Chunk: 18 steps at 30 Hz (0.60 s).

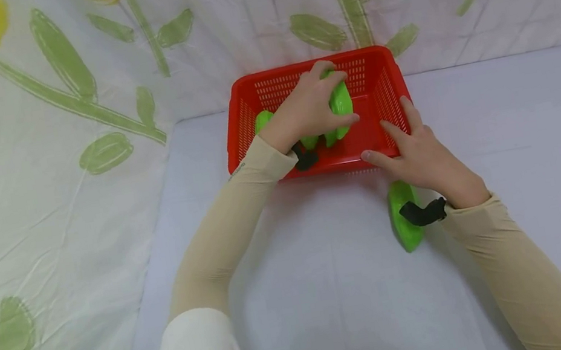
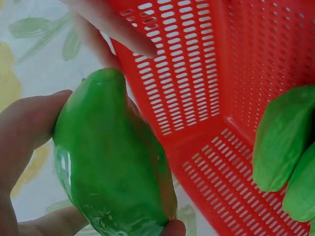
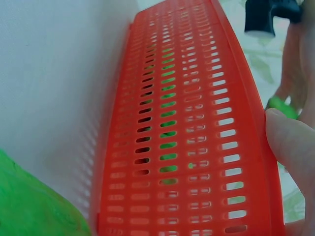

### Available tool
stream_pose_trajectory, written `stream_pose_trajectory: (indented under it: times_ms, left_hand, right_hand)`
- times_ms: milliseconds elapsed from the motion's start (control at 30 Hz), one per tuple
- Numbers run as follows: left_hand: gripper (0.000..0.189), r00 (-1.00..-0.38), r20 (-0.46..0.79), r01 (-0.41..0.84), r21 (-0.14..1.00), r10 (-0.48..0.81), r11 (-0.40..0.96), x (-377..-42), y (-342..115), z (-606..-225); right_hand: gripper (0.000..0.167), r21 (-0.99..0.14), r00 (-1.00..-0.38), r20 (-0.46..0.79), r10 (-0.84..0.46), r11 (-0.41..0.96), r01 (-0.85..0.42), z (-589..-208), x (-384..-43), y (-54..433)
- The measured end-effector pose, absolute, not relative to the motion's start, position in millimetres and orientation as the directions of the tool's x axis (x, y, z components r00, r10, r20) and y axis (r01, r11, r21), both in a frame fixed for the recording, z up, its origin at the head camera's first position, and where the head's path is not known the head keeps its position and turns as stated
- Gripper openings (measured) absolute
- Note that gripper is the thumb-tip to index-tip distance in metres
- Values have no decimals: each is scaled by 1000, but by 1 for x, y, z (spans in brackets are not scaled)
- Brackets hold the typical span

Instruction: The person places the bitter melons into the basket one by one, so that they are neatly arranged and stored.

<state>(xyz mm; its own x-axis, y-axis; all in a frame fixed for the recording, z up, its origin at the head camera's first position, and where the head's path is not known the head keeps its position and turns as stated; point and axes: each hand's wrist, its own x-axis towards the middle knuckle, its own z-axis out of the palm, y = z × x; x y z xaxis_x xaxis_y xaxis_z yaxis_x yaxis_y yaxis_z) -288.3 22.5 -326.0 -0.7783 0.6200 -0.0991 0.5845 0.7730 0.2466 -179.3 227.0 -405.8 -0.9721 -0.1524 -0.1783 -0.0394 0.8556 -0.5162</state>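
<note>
My left hand [image 1: 307,107] holds an oblong, glossy green fruit [image 2: 115,152] over the red basket [image 1: 373,151], with thumb and fingers on its sides. More green fruits [image 2: 283,142] of the same kind lie in the basket, partly hidden in the head view by the left hand and wrist. At the basket's front right corner, my right hand [image 1: 425,159] holds the rim, the thumb on the front edge and the other fingers spread over the corner. Beneath the right wrist, another green fruit [image 1: 406,231] lies on the table.
The red basket has slotted walls and stands at the back of a white-covered table [image 1: 332,289]. Behind and to the left hangs a pale cloth [image 1: 205,46] printed with green leaves and yellow flowers. A black strap piece [image 1: 427,213] sticks out from the right wrist.
</note>
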Motion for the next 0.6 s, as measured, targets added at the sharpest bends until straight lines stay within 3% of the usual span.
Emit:
stream_pose_trajectory:
  times_ms: [600]
  left_hand:
    - [85,-754,-268,577,167,600,799,-332,63,-347]
  right_hand:
    - [103,-521,-971,-179,-157,852,-41,-406,-179,228]
